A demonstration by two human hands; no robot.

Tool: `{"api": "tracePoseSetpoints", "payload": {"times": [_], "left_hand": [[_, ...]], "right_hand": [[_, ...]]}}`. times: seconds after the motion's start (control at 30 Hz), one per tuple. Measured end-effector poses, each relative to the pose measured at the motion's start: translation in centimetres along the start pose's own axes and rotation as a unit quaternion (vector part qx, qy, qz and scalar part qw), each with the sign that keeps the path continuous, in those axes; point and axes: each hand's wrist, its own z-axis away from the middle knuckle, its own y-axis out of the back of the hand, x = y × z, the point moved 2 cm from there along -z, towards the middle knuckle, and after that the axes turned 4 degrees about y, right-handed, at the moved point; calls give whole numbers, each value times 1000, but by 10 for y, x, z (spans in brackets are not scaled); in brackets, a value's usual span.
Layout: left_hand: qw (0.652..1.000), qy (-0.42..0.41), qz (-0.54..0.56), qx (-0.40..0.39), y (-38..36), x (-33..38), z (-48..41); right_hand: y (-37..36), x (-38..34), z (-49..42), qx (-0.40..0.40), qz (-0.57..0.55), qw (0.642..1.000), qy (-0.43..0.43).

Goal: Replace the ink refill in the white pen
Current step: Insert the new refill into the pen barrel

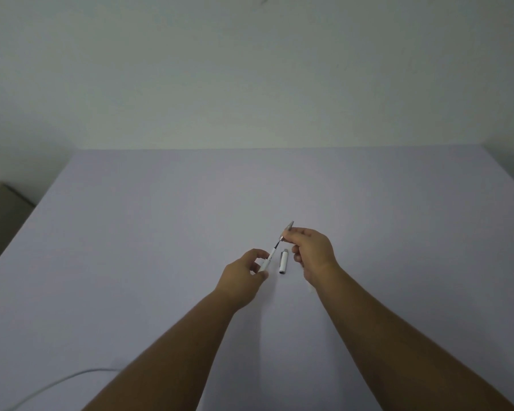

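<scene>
My left hand (244, 275) pinches the white pen barrel (267, 260), which slants up to the right above the table. A thin dark ink refill (277, 244) shows between the barrel and the silver grip section (288, 230). My right hand (312, 253) holds that grip section between thumb and fingers, a short gap away from the barrel. The white pen cap (283, 262) with a silver clip lies on the table between my two hands, touched by neither.
The pale lilac table (161, 232) runs back to a plain wall. A white cable (57, 384) lies at the near left corner. A dark object (0, 209) stands off the table's left edge.
</scene>
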Motion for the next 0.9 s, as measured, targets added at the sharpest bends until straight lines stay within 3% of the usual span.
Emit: {"api": "tracePoseSetpoints", "payload": {"times": [0.33, 0.67, 0.9], "left_hand": [[998, 25, 50, 31, 0, 6, 0], [998, 15, 31, 55, 6, 12, 1], [997, 18, 33, 62, 11, 17, -1]], "right_hand": [[-10, 7, 10, -75, 70, 994, 26], [-9, -1, 9, -130, 124, 984, -12], [-12, -3, 10, -134, 70, 988, 18]]}}
